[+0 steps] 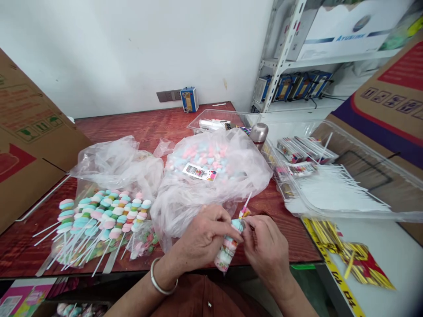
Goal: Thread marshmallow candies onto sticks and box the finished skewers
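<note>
Near the table's front edge, a wrapped marshmallow skewer is tilted with its white stick pointing up and away. My left hand closes its fingers round the upper part of the wrapper. My right hand pinches at the gathered neck of the wrapper, just below the stick; what its fingertips hold there is too small to make out. To the left lie several unwrapped marshmallow skewers in pink, blue and white. Behind my hands spreads a clear bag of loose marshmallows, with a printed label on top.
At the right, a clear plastic bin holds white sticks and stacks of labels. Yellow twist ties lie below it. A steel flask and another clear tray stand behind the bag. Cardboard boxes flank the table.
</note>
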`<state>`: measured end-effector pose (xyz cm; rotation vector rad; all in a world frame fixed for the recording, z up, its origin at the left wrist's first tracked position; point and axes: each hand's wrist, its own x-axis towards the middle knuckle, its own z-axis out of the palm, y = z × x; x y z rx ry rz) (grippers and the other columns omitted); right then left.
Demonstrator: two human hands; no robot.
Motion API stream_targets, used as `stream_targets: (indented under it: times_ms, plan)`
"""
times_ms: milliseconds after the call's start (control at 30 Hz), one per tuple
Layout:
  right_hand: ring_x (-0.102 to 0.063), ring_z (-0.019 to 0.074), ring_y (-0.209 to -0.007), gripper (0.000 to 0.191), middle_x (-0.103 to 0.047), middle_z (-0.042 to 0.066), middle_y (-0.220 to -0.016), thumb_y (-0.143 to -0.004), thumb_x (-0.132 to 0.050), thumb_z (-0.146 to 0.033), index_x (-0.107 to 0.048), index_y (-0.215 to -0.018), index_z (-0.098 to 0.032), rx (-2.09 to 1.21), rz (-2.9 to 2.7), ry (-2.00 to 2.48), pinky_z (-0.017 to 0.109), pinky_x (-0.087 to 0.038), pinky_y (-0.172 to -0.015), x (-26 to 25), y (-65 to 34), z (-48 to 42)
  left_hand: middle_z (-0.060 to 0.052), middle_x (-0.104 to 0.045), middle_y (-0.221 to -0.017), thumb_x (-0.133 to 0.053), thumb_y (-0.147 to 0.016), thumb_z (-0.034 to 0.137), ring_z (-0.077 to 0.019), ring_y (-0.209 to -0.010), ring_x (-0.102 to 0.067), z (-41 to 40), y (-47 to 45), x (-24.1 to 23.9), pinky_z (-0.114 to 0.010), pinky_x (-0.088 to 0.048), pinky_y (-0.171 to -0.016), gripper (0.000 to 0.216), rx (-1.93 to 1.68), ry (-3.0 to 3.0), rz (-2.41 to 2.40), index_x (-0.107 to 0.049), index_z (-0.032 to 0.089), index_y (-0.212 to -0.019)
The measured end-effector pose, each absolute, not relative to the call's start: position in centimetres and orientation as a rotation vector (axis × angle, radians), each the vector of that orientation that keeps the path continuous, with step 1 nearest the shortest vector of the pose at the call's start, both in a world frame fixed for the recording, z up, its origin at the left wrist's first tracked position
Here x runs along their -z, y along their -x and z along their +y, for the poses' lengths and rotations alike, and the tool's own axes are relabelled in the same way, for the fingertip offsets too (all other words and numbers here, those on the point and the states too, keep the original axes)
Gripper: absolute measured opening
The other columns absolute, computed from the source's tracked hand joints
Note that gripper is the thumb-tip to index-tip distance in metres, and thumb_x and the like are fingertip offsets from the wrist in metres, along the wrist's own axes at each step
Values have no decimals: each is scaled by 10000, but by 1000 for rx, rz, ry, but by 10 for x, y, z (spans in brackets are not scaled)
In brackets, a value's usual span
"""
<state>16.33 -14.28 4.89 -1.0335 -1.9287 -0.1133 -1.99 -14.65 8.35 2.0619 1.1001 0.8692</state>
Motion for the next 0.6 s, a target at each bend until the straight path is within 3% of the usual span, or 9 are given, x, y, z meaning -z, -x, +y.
stream_targets:
  times_ms: [100,200,333,433,500,600]
  plan:
    - [-569,191,-788,128,-623,75,-817,-904,-550,-40,-557,-960,-155,85,-1950,971,304,-462,-737,-59,-162,-150,-65,-659,-999,-446,-903,110,-213,-945,-587,-148,18,-82,-408,-446,-937,415,-660,-2090,1249,-693,258,-1202]
    - [-565,159,-719,128,-603,33,-765,-912,-530,-67,-561,-867,-183,-220,-1939,964,269,-441,-660,-61,-156,-160,-87,-656,-1217,-409,-923,137,-229,-1114,-581,-142,20,-77,-419,-425,-1027,517,-806,-1805,1247,-524,239,-1417]
    - [-542,141,-613,178,-575,-6,-676,-934,-539,-250,-596,-773,-202,-937,-1636,1127,246,-431,-566,-51,-153,-161,-45,-505,-1488,-488,-952,246,-256,-1381,-434,-139,27,-80,-411,-276,-1179,320,-910,-1568,794,-731,243,-1160]
    - [-554,150,-570,229,-609,-5,-645,-902,-600,-418,-653,-852,-201,-1424,-1274,1148,257,-462,-537,-42,-158,-157,-101,-613,-1376,-554,-951,333,-270,-1352,-484,-148,24,-75,-448,-251,-1192,298,-923,-1430,552,-737,225,-1159]
    - [-563,150,-532,280,-631,2,-623,-844,-669,-480,-675,-847,-200,-1571,-1202,1150,257,-479,-510,-38,-162,-158,-122,-666,-1281,-676,-881,353,-260,-1253,-576,-154,18,-67,-439,-379,-1113,433,-1026,-1200,504,-643,254,-1301]
    - [-688,212,-709,299,-739,61,-802,-767,-745,-479,-730,-899,-212,-1528,-1454,1161,295,-576,-649,-34,-165,-160,-117,-570,-1399,-855,-692,380,-236,-1106,-662,-160,17,-57,-324,-542,-858,914,-1171,-913,469,-396,361,-1481]
